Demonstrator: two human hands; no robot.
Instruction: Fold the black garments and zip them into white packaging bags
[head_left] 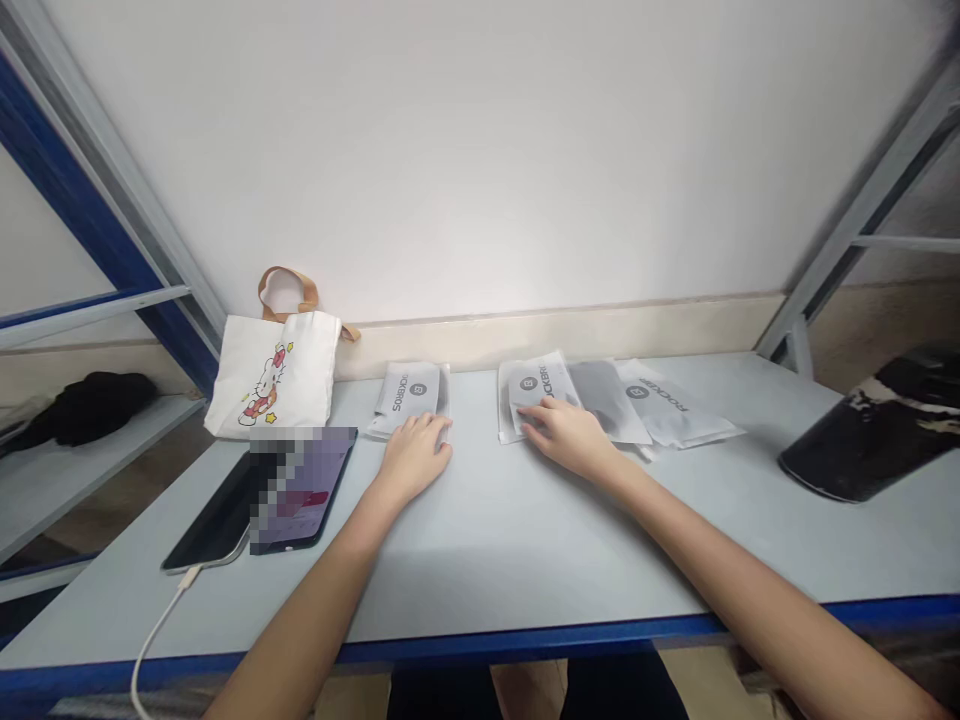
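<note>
Several frosted plastic packages printed ROCKBROS lie flat on the pale blue table. My left hand (415, 452) rests on the near edge of the left package (417, 388), palm down with fingers stretched out. To the right, my right hand (564, 432) lies over another package (531, 378), its fingers spread across the lower part. Beside that one, a package with dark contents (604, 398) overlaps a further ROCKBROS package (679, 405). What is inside the packages cannot be made out clearly.
A white tote bag (262, 375) with brown handles leans at the back left. Two phones (217, 510) lie before it, one plugged into a white cable (159, 625). A dark cylindrical object (862, 435) is at the right. Metal frame posts (817, 270) flank the table.
</note>
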